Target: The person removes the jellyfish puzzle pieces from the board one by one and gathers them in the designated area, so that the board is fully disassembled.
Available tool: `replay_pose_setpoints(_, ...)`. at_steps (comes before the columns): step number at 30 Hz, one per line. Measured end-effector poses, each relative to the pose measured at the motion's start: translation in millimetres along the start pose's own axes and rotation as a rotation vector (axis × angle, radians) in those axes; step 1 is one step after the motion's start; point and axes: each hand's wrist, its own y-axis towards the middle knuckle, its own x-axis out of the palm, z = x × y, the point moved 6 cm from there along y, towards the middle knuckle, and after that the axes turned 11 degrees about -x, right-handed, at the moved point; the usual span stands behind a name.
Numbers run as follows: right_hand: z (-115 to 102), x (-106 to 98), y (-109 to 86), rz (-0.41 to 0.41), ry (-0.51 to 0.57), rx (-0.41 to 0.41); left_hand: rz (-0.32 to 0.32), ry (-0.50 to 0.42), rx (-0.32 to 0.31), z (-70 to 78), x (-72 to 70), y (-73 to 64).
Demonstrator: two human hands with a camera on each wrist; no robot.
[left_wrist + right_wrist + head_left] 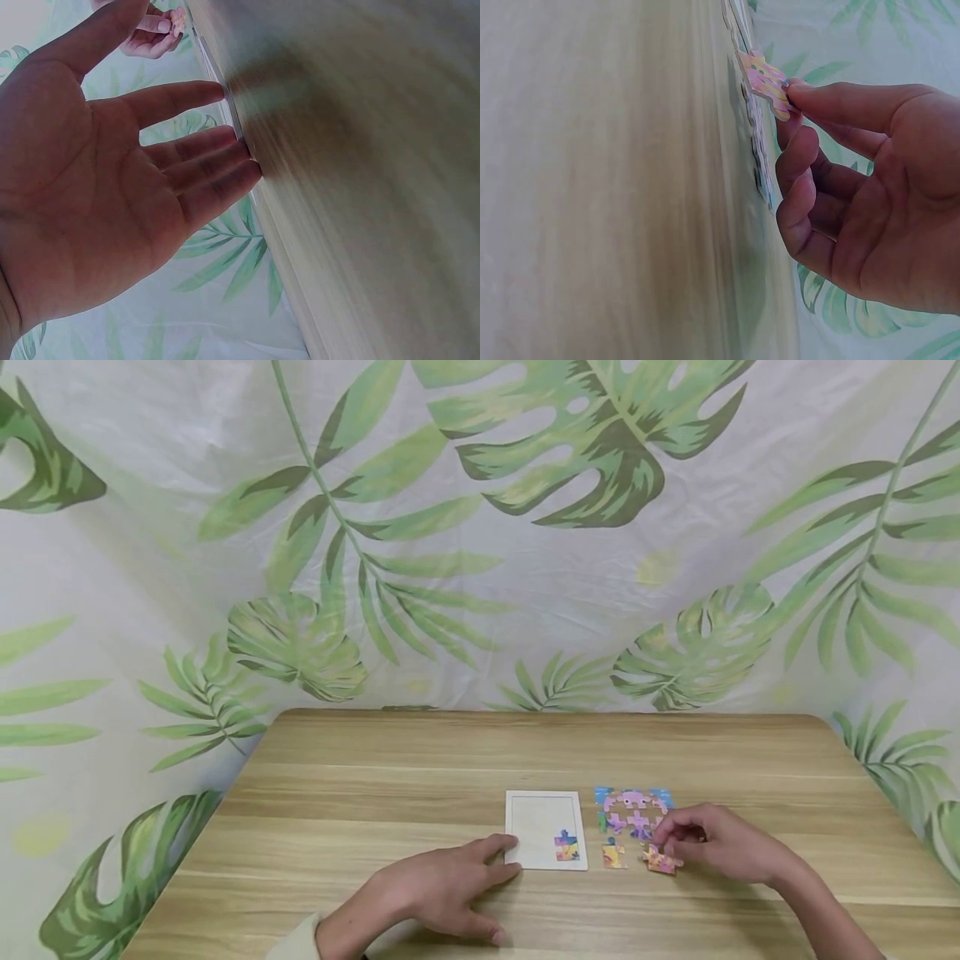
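Observation:
My right hand (723, 843) pinches a pink and orange puzzle piece (663, 862) between thumb and fingertips; in the right wrist view the puzzle piece (765, 81) is tilted above the table. My left hand (453, 885) has its fingers spread, with fingertips at the left edge of a white puzzle frame (536, 814). In the left wrist view the left palm (97, 180) is bare. One colourful piece (567, 846) lies in the frame's lower right corner. Right of the frame, a loose yellow piece (614, 855) lies below several blue and pink pieces (633, 800) arranged together.
The wooden table (375, 777) has rounded far corners. Behind it hangs a pale cloth (465, 585) printed with green leaves. The arranged pieces lie close beside the frame's right edge, partly covered by the right hand's fingers.

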Motion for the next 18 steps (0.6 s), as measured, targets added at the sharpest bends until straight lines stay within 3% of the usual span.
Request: replay_pose_setpoints(18,-3,10,18.0,0.011,-0.112,0.015,-0.018,-0.016,-0.006,-1.7,-0.2,1.9)
